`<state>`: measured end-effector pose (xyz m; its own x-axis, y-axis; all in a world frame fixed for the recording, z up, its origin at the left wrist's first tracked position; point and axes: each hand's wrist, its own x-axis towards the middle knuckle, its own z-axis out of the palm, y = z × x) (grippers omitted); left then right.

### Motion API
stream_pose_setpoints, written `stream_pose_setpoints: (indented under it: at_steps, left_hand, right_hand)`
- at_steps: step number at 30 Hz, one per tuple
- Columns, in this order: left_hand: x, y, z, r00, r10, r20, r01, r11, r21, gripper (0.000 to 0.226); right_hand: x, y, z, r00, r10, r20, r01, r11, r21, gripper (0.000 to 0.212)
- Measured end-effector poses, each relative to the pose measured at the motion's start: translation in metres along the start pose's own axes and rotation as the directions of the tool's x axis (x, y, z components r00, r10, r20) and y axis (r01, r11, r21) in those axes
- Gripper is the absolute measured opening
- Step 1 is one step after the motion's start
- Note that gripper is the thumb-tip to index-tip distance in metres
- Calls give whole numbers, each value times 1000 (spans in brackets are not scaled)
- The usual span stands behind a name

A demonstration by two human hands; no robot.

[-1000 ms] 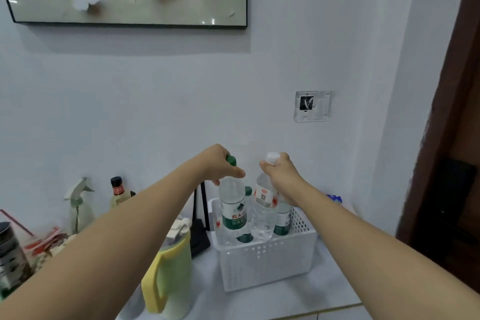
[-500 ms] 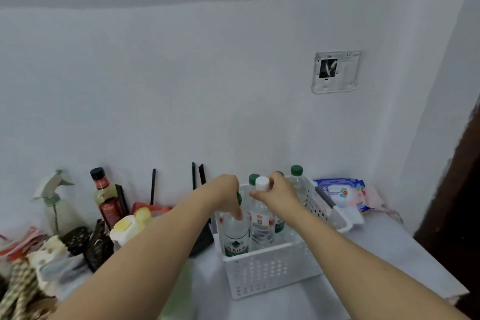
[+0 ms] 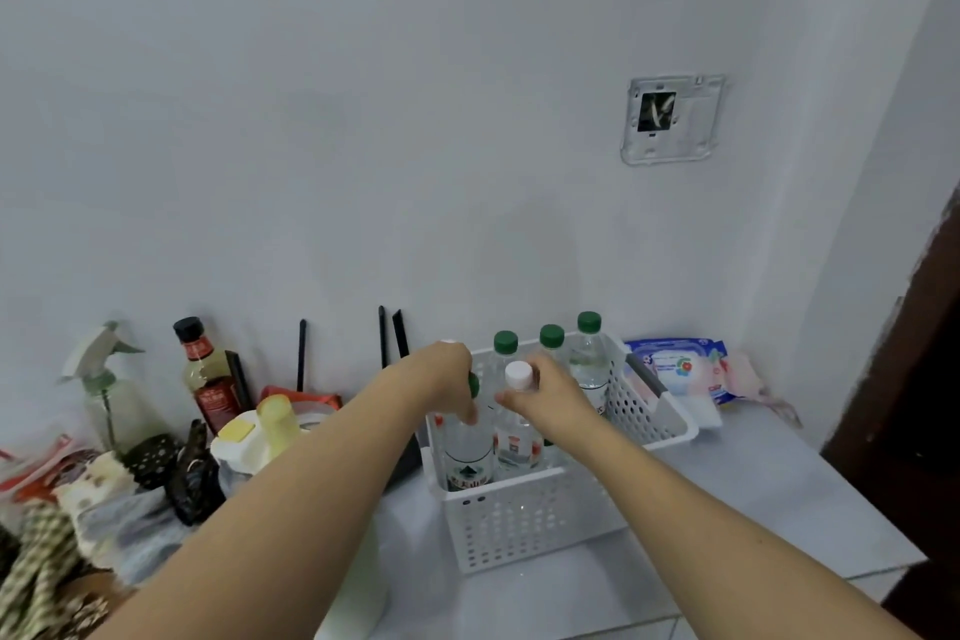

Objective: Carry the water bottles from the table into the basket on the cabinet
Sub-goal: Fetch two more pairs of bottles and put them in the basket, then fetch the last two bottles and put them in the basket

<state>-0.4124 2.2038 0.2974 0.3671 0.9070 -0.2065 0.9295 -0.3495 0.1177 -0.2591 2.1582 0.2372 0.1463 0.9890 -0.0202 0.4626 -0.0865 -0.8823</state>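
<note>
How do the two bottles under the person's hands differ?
The left hand covers the green-capped bottle's top; the white-capped bottle's cap shows above the right hand. The green-capped bottle has a green label, the other a red-and-white one. Both stand upright in the basket.

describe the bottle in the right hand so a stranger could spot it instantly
Find the white perforated basket on the cabinet top. At its front stand two bottles held by the hands; the white-capped bottle is the right one. Every other bottle cap there is green.
</note>
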Motion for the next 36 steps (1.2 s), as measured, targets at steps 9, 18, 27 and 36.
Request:
stream_pose_setpoints:
  at_steps: [9,18,27,36]
  left_hand:
    - [-55,37,-36,913,65,-404,-61,998,22,39]
    - [-126,133,-23,785,266,-560,-287,956,52,34]
    - [-173,276,-16,650,541,-534,-582,806,108,25]
    - [-264,455,0,390,807,-445,-882,466,72,45]
  right_hand:
    - [-86,-28,-81,992,-62,-113,41,984,-175,50]
    - [-195,-17,-165,973,-91,-214,-20,885,-466,54]
    - [-335,2,-259,901,28,-433,-278,804,-526,62]
    - [-532,23,-346,609,211,-765,-669,655,-351,63]
